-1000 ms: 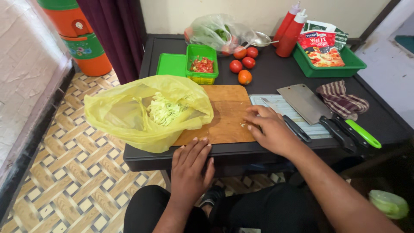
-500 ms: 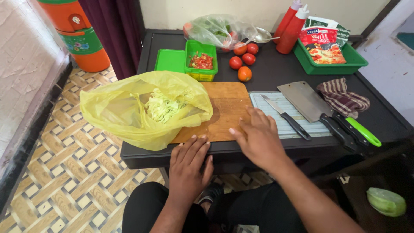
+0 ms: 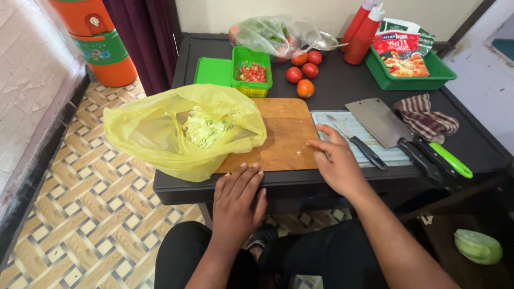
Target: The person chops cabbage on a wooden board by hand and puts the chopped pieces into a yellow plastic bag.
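Red-and-white food packet (image 3: pixel 400 52) lies flat in the green tray (image 3: pixel 440 75) at the desk's far right corner — a dark green packet (image 3: pixel 399 25) (mostly hidden) behind it. Orange drum (image 3: pixel 91 24) on the floor, far left — small oval label, green patterned band.

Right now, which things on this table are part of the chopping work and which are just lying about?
In hand:
- wooden cutting board, under the right hand
- yellow bag of shredded cabbage
- left hand at the table edge
- small knife

Lying about:
- cleaver
- tomatoes
- red sauce bottles
- striped cloth
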